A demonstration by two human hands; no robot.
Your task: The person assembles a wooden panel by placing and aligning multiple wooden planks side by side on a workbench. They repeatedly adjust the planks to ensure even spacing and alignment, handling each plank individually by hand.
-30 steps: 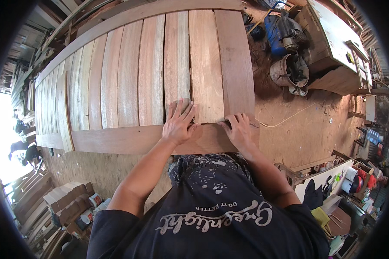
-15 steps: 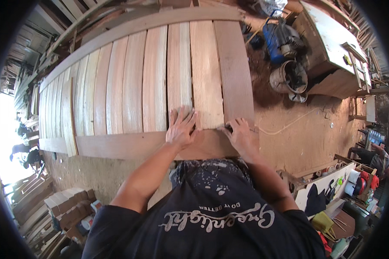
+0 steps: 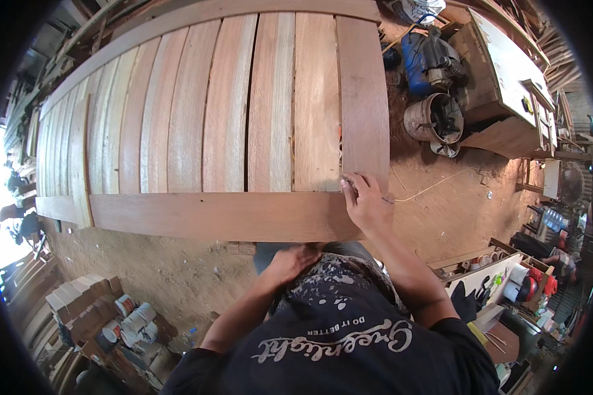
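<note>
A large wooden panel lies before me, with pale slats point(image 3: 227, 105) side by side inside a darker frame board point(image 3: 244, 214). Dark gaps show between some slats. At the panel's near right corner, my right hand point(image 3: 367, 201) rests with curled fingers beside the end of the last slat. Whatever is in those fingers, if anything, is too small to make out. My left hand point(image 3: 298, 259) is off the panel, down by my waist below the near edge; its fingers are blurred and partly hidden against my clothes. A loose thin wooden strip point(image 3: 81, 164) lies across the panel's left part.
Right of the panel stand a blue machine point(image 3: 415, 62), a dirty bucket point(image 3: 433, 122) and a wooden cabinet point(image 3: 507, 72). A cord point(image 3: 435, 187) runs over the dirt floor. Stacked wood blocks point(image 3: 82, 299) and paint cans point(image 3: 137, 319) are at lower left.
My left hand has lifted off the slats and moved back to my waist. My right hand stays at the panel's corner. The whole view has shifted slightly.
</note>
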